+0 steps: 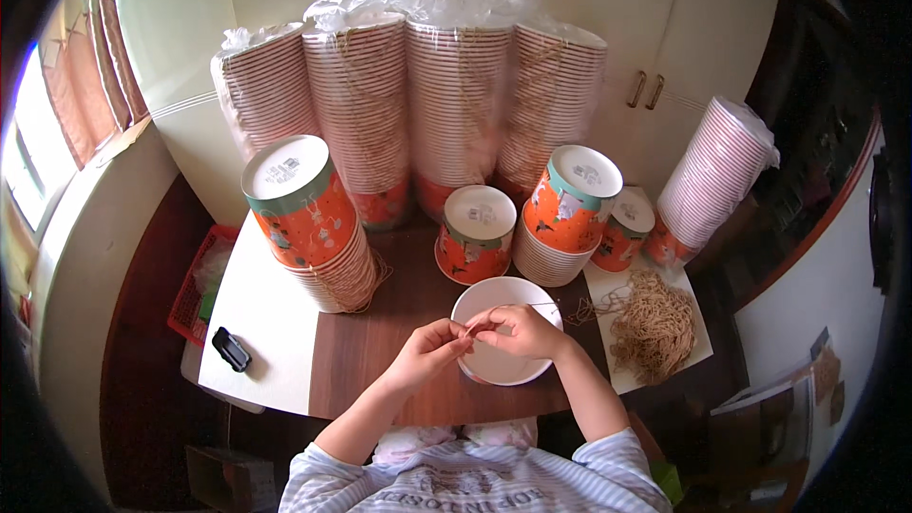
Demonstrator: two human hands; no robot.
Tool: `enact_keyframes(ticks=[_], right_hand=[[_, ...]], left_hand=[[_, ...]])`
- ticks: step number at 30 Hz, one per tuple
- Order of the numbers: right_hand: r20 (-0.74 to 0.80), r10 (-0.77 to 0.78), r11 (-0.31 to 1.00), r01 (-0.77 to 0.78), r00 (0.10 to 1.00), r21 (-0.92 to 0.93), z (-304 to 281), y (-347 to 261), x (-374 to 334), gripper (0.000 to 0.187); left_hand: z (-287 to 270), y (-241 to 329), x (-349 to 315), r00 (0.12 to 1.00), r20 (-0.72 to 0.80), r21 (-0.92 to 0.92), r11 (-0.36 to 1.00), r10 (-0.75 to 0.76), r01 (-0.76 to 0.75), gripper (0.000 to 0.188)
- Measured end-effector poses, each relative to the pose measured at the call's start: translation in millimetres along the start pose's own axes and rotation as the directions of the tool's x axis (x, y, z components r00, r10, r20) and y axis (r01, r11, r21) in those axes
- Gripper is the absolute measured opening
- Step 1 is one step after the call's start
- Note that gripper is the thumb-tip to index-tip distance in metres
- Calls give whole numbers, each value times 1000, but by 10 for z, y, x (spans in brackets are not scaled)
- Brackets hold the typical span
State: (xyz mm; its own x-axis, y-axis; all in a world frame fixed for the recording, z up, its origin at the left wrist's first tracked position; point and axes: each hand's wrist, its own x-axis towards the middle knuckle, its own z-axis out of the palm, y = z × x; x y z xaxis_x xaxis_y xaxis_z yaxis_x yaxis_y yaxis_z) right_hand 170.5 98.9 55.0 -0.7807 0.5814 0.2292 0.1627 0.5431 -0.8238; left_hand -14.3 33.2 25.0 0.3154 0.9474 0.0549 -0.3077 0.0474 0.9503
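- While the head view looks down on the table [351, 361], two bare hands meet close to its front edge.
- The left hand [418, 353] has its thumb and fingers [456, 331] pressed together in a small pinch.
- The right hand [524, 331] is pinching too, with its tips up against the left ones.
- Both seem to hold a thin string [541, 304]. The fingers hide most of it, so I cannot tell if there is a knot or a loop.
- The string is right at the fingertips, above the white tub [508, 369]. Its loose part runs long-ways to the right, past the right hand, so that hand is nearer to it.
- The white tub stands with its mouth up. The right hand is over the mouth, and the left hand is by the left rim.
- A messy heap of string [655, 323] lies to the right on a white sheet [696, 347], also nearer to the right hand.
- Just behind the white tub is an orange tub [475, 252], bottom up.
- Tall wrapped stacks [461, 114] stand at the back.
- A small black thing [231, 350] sits far to the left.
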Motion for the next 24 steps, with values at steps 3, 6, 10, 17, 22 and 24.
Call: enact_keyframes(ticks=[3,6,10,17,22,24], right_hand=[[-122,-4,995,-8,993,-97,88,-12,-41,13],[-219,5,991,-34,976,-130,118,-40,-82,8],[-340,36,985,-92,940,-148,151,-171,-132,3],[-262,-133,922,22,956,-386,506,-420,-295,7],[-199,-233,773,56,952,-632,657,-363,-261,8],[-143,-245,724,83,959,-685,650,-328,-229,8]], left_hand=[[7,34,8,999,27,57,998,21,-23,12],[-18,41,18,999,10,42,998,41,-42,11],[-173,8,11,999,-51,75,997,11,-7,9],[-262,-22,-25,994,-66,-54,995,-82,79,7],[-272,31,-43,993,-31,12,993,-113,113,8],[-249,87,-50,994,-55,79,992,-98,102,10]])
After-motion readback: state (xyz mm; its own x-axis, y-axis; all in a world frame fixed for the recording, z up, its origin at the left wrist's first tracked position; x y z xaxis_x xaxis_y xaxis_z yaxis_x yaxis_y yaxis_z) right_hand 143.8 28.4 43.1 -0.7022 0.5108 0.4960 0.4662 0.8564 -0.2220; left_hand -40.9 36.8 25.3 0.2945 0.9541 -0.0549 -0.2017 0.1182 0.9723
